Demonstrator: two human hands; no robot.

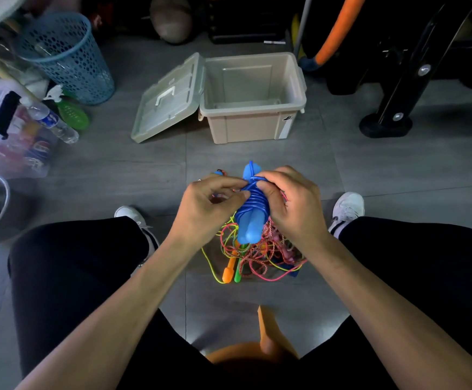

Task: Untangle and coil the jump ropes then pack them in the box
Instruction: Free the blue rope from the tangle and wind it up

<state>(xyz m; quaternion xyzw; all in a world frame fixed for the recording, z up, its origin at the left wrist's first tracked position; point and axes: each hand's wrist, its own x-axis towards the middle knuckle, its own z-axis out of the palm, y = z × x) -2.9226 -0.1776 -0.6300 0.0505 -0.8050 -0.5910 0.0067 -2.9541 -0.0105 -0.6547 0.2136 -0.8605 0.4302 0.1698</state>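
I hold a blue jump rope (251,218) above the floor, its cord wound in tight turns around its two blue handles. My right hand (288,204) grips the bundle from the right. My left hand (209,206) pinches the wound cord from the left. Beneath them lies a tangled pile of ropes (257,254) in red, yellow, green and pink, with an orange handle (227,273) and a green handle sticking out. The beige box (253,128) stands open and empty farther ahead, its lid (170,99) folded down to the left.
A blue mesh basket (66,54), a water bottle (52,122) and a clear storage bin (7,133) sit at the left. A black stand foot (385,125) is at the right. My shoes flank the pile; an orange stool edge (268,333) shows below.
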